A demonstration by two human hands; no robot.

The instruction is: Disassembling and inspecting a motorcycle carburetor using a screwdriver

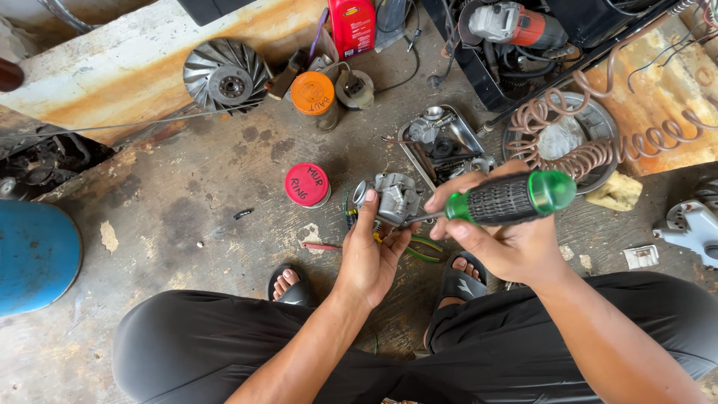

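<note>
My left hand (pixel 372 258) grips a small grey metal carburettor (pixel 394 197) from below, held above the concrete floor between my knees. My right hand (pixel 499 236) holds a screwdriver with a black and green handle (pixel 516 197). Its thin shaft points left and its tip meets the carburettor's right side. Both hands are close together at the middle of the view.
A red round lid (pixel 307 185) and an orange-lidded jar (pixel 313 94) lie on the floor beyond the hands. A metal tray of parts (pixel 443 142), a coiled air hose (pixel 570 127), a finned metal disc (pixel 226 76), an angle grinder (pixel 516 26) and a blue drum (pixel 34 254) surround me.
</note>
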